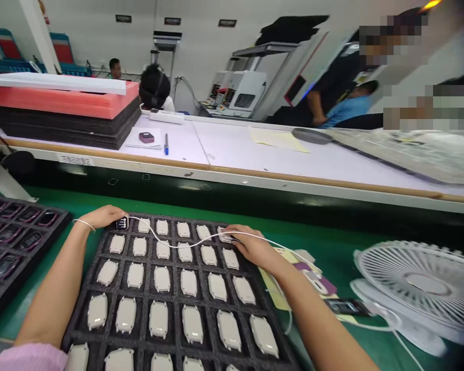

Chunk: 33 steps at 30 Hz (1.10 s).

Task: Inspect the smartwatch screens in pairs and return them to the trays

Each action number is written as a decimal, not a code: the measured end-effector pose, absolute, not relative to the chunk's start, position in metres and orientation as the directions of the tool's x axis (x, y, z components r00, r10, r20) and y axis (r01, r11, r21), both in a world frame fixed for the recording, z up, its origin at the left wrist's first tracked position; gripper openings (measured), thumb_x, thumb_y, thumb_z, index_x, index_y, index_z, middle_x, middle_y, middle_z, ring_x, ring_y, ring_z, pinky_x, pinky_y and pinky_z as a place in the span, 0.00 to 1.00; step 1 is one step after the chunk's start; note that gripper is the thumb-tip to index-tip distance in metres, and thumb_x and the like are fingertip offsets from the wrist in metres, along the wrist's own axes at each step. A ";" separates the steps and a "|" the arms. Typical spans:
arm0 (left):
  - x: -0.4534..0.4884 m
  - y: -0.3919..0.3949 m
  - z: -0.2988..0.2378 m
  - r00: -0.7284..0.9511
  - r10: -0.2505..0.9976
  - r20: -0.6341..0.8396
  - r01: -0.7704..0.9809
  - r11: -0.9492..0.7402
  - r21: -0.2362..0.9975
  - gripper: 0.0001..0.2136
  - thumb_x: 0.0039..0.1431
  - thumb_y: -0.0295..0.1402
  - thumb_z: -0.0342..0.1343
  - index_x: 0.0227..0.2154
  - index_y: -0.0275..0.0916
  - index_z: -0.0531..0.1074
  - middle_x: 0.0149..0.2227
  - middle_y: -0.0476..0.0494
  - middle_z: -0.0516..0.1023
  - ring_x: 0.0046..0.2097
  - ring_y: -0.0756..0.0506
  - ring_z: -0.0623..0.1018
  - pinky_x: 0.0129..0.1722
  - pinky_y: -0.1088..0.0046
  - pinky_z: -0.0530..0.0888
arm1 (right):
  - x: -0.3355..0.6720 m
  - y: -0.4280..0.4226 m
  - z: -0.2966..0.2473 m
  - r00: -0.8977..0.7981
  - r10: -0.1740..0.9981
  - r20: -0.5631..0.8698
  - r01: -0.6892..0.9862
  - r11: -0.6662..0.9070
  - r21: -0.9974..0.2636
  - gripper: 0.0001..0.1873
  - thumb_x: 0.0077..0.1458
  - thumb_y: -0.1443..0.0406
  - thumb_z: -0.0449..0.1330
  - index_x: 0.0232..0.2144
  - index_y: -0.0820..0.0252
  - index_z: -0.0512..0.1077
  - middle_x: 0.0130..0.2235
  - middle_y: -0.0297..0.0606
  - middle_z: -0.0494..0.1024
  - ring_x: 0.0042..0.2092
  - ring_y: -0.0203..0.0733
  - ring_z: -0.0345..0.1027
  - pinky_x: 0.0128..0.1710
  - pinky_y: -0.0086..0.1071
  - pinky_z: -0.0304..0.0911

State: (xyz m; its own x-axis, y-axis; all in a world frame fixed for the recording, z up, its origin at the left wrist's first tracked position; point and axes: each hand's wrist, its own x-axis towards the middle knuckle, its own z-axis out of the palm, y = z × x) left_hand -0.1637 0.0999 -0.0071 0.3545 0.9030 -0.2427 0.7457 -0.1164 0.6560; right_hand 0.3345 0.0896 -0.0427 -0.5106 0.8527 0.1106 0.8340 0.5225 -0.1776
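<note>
Wall signs (172, 21) illegible; foam tray (149, 294) w/ pale watch cases (159, 319), L hand (105, 215) at dark-screened watch (122, 223), R hand (255, 248) at corner case (223, 236), grips unclear.

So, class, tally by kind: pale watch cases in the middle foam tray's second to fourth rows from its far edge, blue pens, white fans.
Pale watch cases: 18
Blue pen: 1
White fan: 1
Total: 20

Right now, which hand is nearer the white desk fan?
Right. The right hand is at the black foam tray's far right corner, left of the white desk fan; the left hand is at the far left corner, across the tray.
</note>
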 end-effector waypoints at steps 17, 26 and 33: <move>-0.157 0.084 -0.014 0.243 0.949 -0.199 0.730 -0.044 0.682 0.24 0.51 0.50 0.57 0.43 0.36 0.77 0.34 0.42 0.80 0.37 0.42 0.75 0.34 0.71 0.68 | 0.323 0.113 -0.014 -0.430 0.887 -0.169 0.712 0.218 -0.668 0.28 0.59 0.45 0.52 0.48 0.55 0.78 0.56 0.43 0.78 0.59 0.58 0.70 0.62 0.49 0.63; -0.165 0.071 -0.010 0.331 0.925 -0.184 0.618 -0.065 0.783 0.30 0.55 0.37 0.52 0.62 0.36 0.66 0.47 0.41 0.79 0.44 0.44 0.75 0.45 0.71 0.70 | 0.317 0.116 -0.049 -0.277 0.960 0.039 0.715 0.233 -0.659 0.32 0.58 0.40 0.46 0.40 0.54 0.79 0.48 0.46 0.82 0.53 0.59 0.74 0.58 0.50 0.66; -0.174 0.073 -0.011 0.374 0.906 -0.197 0.597 -0.073 0.799 0.30 0.55 0.44 0.59 0.59 0.37 0.71 0.35 0.46 0.77 0.37 0.45 0.72 0.42 0.72 0.68 | 0.318 0.117 -0.048 -0.219 0.975 0.019 0.699 0.171 -0.694 0.35 0.56 0.37 0.46 0.36 0.56 0.78 0.43 0.47 0.83 0.47 0.60 0.76 0.51 0.49 0.70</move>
State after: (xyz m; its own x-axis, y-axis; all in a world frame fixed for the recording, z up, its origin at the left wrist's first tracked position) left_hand -0.1739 0.0731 -0.0106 0.3737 0.9064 -0.1967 0.5974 -0.0730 0.7986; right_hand 0.3176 0.1170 -0.0484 -0.2192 0.9755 0.0187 0.6994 0.1705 -0.6941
